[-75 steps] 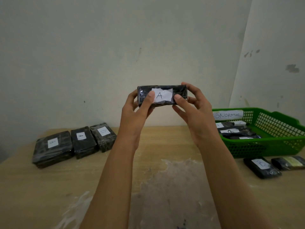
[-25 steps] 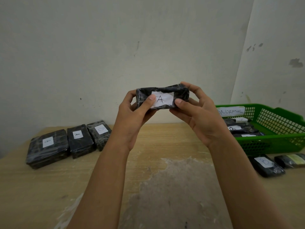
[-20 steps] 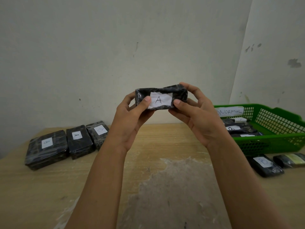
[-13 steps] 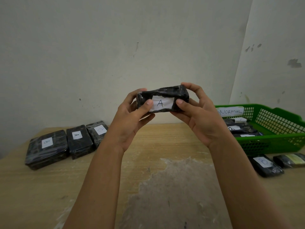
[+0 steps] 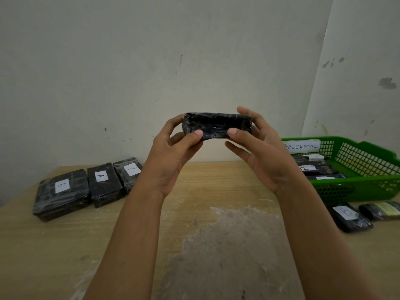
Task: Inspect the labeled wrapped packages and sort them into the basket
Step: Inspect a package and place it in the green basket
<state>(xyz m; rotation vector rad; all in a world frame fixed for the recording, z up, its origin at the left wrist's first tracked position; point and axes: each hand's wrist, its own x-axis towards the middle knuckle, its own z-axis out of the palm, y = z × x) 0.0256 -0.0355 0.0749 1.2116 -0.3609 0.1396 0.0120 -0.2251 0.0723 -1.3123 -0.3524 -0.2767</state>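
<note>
As both thumbs and curled fingers pinched its ends, the left hand (image 5: pixel 173 152) and right hand (image 5: pixel 262 152) held a black plastic-wrapped rectangular package (image 5: pixel 216 126) above the worn wooden table (image 5: pixel 216 234).

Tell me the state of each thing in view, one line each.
Black film-wrapped package: held in the air, no label showing.
Left hand: grips the package's left end.
Right hand: grips its right end.
Green plastic mesh basket: upright, holding several labelled packages.
Three black wrapped packages at left: lying flat, labels up.
Two wrapped packages before the basket: lying outside it.
</note>
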